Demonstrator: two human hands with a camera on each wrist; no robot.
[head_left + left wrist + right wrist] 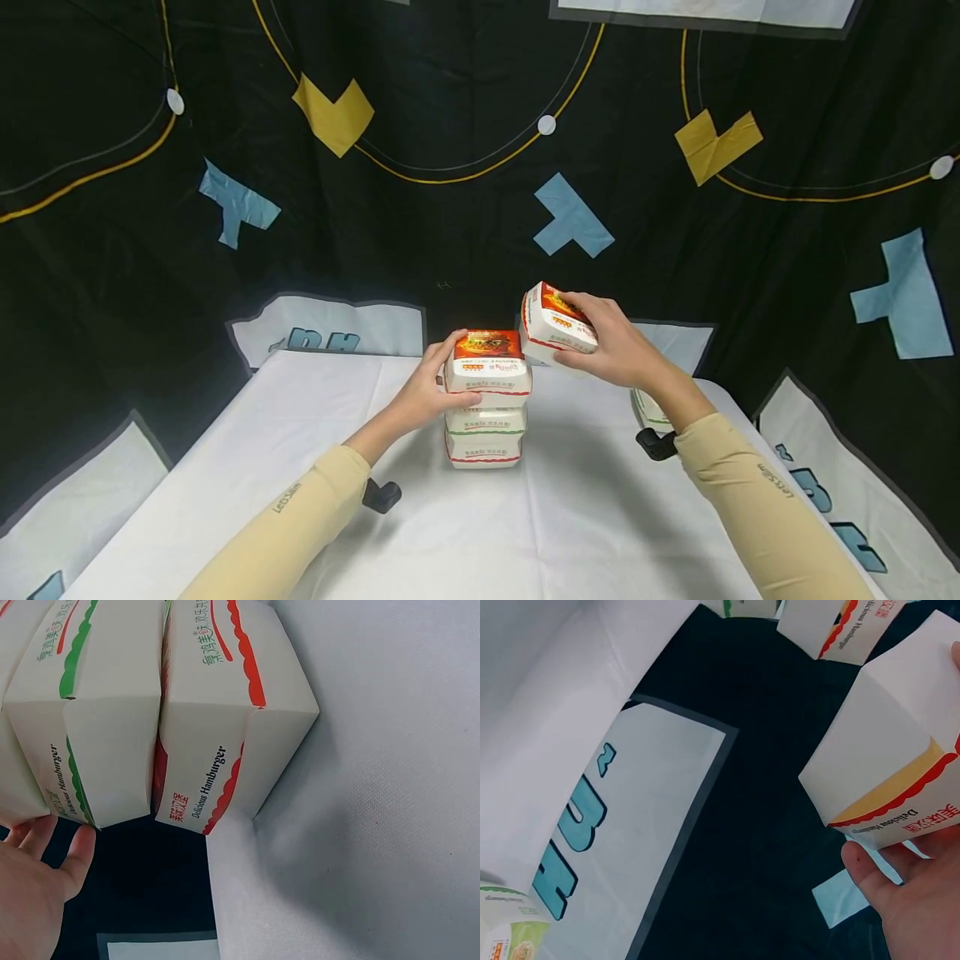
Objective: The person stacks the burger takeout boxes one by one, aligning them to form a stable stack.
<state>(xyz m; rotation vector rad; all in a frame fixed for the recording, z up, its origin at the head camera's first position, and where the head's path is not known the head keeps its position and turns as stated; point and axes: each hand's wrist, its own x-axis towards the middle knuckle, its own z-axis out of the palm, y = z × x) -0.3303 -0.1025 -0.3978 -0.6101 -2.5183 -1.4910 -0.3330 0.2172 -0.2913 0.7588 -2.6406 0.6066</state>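
Three white hamburger boxes stand stacked on the white table: a red-edged bottom box (483,450), a green-edged middle box (486,420) and a red-topped upper box (489,371). My left hand (431,383) grips the upper box from its left side, thumb along the front and fingers at the back corner. In the left wrist view, its fingertips lie close to the green-edged box (112,727). My right hand (618,342) holds another red-topped hamburger box (558,321), tilted, in the air just right of the upper box and slightly higher.
A green-edged box (651,408) lies on the table's right side, partly hidden behind my right forearm; the right wrist view shows this green box (510,922) at the lower left. The white tabletop (450,533) ends before a black curtain (450,250) with taped decorations.
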